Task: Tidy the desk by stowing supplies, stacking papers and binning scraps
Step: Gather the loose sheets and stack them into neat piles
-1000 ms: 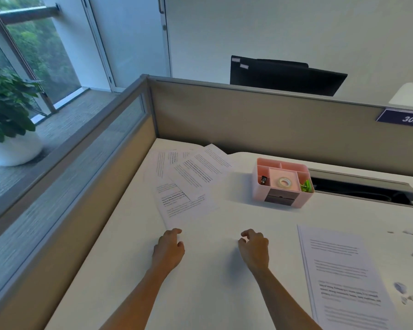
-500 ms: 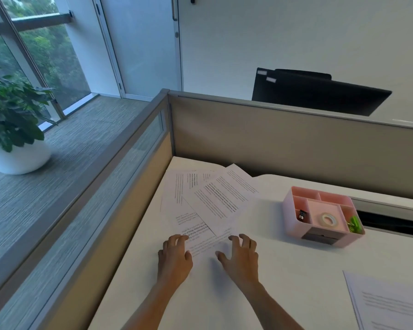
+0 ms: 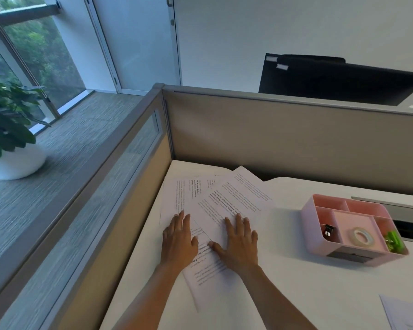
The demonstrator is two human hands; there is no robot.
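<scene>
The white desk (image 3: 296, 294) fills the corner formed by the grey partition (image 3: 284, 144) at the back and the glazed side panel (image 3: 100, 186) on the left, with a dark monitor (image 3: 332, 79) showing above the partition. On the floor beyond the side panel stands a leafy plant in a white pot (image 3: 12, 160). A loose spread of printed sheets (image 3: 224, 198) lies fanned in the desk's far left corner, overlapping at different angles, one sheet reaching back toward the person. To the right of them, well apart, sits a pink organiser tray (image 3: 320, 244) with several compartments: a roll of tape (image 3: 361, 236) lies flat in the middle one, a black binder clip (image 3: 328, 230) in the left one and green clips (image 3: 394, 242) in the right one. Another sheet (image 3: 405, 313) peeks in at the lower right edge. The left hand (image 3: 179, 239) and right hand (image 3: 241, 244) both rest palm down on the fanned papers, side by side, fingers stretched out flat and slightly splayed, gripping nothing.
</scene>
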